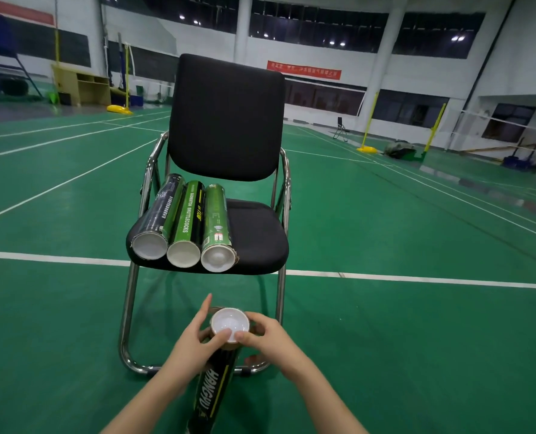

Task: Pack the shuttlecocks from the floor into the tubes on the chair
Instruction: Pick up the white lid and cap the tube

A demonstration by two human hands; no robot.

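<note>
Green badminton court floor [417, 339] with white lines, filling most of view; no loose shuttlecocks visible anywhere on it. Black padded chair with chrome tube frame [226, 120] at centre, facing camera. On left half of seat, three cardboard shuttlecock tubes lying side by side and touching, white end caps toward camera: dark tube with green stripe [158, 214] at left, green-and-black tube lettered SHUTTLECOCKS [188, 222] in middle, green tube with barcode label [217, 220] at right. Right half of seat bare. Near, below chair's front edge, fourth black-and-green tube lettered in yellow [212, 393] held roughly upright, tilted a little toward camera, lower end out of frame. White plastic cap [230, 324] sitting on its top end. Left hand [194, 339] wrapped around tube's top from left, thumb pressing on cap rim, index finger pointing up. Right hand [268, 336] gripping tube's top from right, thumb on cap rim. Contents of tube hidden. Judged step: capping fourth tube, packing apparently near end. Next move likely needs cap pushed down flush, then tube laid on bare right part of seat beside green barcode tube, parallel, so no rolling off.
</note>
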